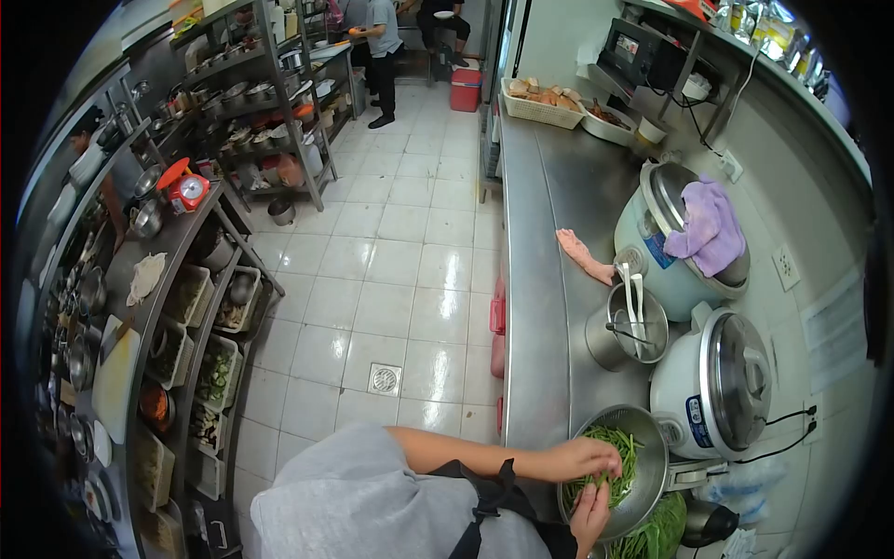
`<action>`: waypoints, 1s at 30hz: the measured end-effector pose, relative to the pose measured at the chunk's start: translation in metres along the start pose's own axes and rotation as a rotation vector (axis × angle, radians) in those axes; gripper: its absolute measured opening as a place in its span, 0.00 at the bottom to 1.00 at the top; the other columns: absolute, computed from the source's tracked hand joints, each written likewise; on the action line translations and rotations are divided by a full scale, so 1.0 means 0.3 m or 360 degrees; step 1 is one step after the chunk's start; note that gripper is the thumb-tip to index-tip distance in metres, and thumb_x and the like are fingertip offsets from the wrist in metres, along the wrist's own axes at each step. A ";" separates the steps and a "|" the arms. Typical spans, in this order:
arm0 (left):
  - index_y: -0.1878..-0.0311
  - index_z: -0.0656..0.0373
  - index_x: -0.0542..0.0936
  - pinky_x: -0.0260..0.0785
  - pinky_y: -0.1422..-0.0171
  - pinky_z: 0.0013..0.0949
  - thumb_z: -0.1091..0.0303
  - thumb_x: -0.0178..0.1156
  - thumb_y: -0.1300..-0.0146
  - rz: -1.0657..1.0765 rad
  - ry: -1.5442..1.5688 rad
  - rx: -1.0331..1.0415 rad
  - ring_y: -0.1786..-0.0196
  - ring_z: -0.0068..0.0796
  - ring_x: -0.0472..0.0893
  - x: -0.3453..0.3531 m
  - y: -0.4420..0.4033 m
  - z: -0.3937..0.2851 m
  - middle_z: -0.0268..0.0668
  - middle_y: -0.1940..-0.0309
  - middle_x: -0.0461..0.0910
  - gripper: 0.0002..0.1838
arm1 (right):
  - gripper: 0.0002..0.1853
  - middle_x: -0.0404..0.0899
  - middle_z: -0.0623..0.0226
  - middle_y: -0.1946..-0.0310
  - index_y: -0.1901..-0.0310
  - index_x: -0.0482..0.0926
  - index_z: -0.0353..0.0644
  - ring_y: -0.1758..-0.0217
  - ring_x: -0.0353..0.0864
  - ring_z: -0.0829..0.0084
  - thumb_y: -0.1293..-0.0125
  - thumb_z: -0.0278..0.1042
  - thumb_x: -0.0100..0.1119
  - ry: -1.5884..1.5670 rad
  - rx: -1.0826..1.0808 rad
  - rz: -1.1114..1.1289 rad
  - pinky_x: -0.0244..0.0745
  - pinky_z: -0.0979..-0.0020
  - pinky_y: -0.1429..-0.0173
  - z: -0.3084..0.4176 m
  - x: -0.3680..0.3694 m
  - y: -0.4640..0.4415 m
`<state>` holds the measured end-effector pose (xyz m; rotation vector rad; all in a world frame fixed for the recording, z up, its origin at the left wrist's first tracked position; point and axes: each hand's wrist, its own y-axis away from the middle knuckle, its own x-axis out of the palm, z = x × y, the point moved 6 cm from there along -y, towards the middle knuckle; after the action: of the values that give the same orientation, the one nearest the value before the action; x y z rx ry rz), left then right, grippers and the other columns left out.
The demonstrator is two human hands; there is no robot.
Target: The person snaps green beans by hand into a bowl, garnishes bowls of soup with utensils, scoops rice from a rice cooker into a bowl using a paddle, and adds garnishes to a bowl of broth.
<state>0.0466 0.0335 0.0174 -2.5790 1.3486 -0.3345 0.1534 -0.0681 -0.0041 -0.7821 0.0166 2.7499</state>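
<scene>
Both my hands are over a metal bowl (659, 466) of thin green beans (622, 445) at the counter's near end. My left hand (592, 458) reaches in from above with bent fingers pinched together on some beans. Just below it, my right hand (589, 514) has its thumb and fingers closed at the tip of a bean. The fingertips almost meet, and the exact pieces between them are partly hidden. Beside the bowl lies a green plastic bag (656, 531) with more greens.
Along the steel counter (535, 279) stand a lidded rice cooker (712, 382), another cooker with a purple cloth (708, 228), a metal pot with utensils (610, 340) and a bread basket (542, 104). Shelves with food bins (219, 373) line the left. Other people (377, 47) stand far back.
</scene>
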 end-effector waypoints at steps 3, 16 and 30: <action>0.51 0.59 0.77 0.69 0.54 0.28 0.59 0.45 0.26 -0.0200 0.0455 -0.0246 0.61 0.18 0.75 -0.013 0.054 0.028 0.33 0.64 0.79 0.15 | 0.18 0.69 0.74 0.82 0.44 0.74 0.33 0.81 0.64 0.85 0.27 0.37 0.47 -0.0173 0.0252 0.0221 0.62 0.80 0.75 -0.039 0.004 0.072; 0.47 0.55 0.78 0.55 0.30 0.47 0.66 0.59 0.43 -0.0358 -0.1315 0.0746 0.41 0.41 0.71 -0.028 0.098 -0.214 0.34 0.58 0.79 0.19 | 0.20 0.69 0.73 0.89 0.67 0.82 0.33 0.86 0.66 0.84 0.27 0.41 0.49 -0.0044 0.0358 0.0170 0.59 0.80 0.80 -0.030 0.019 0.056; 0.64 0.54 0.81 0.70 0.54 0.39 0.62 0.62 0.44 0.0247 -0.1162 0.0237 0.56 0.35 0.77 -0.030 0.077 -0.090 0.32 0.67 0.77 0.08 | 0.17 0.68 0.72 0.87 0.72 0.77 0.35 0.85 0.66 0.83 0.27 0.36 0.47 0.0106 -0.0047 -0.0126 0.60 0.79 0.79 0.052 -0.008 0.041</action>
<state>0.0156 0.0260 0.0355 -2.1171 1.1631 0.4731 0.1442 -0.0791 0.0097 -0.8633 -0.0411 2.6544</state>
